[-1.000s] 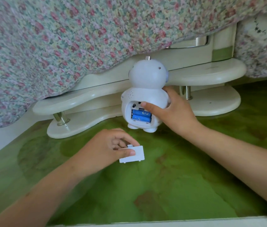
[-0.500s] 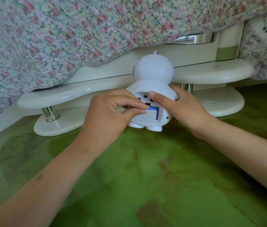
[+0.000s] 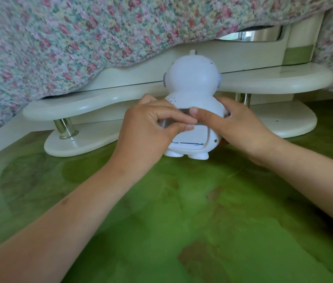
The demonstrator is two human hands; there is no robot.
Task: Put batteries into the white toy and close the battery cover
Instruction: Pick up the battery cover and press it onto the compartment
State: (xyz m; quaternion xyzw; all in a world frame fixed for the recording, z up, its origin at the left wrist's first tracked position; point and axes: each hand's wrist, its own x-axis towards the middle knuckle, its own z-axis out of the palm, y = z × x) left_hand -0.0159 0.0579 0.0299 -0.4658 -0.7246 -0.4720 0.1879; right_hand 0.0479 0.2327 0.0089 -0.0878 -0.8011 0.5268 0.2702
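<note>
- white toy point(image 3: 192, 78) is stood upright on the green surface point(image 3: 182, 221), its back turned to the camera.
- the battery cover point(image 3: 190, 136), lifted from the surface a second ago, is now laid over the compartment; a blue sliver is still seen at its lower edge, so it seems not yet latched.
- left hand point(image 3: 149, 127) is pinched narrow on the cover's top edge.
- right hand point(image 3: 233, 121) is wrapped round the toy's side, thumb pressed by the cover.

White toy point(image 3: 192, 78) upright on green floor point(image 3: 182, 221), left hand point(image 3: 151, 127) pinching battery cover point(image 3: 190, 135) against its back, right hand point(image 3: 241, 127) gripping its side, blue sliver showing below
</note>
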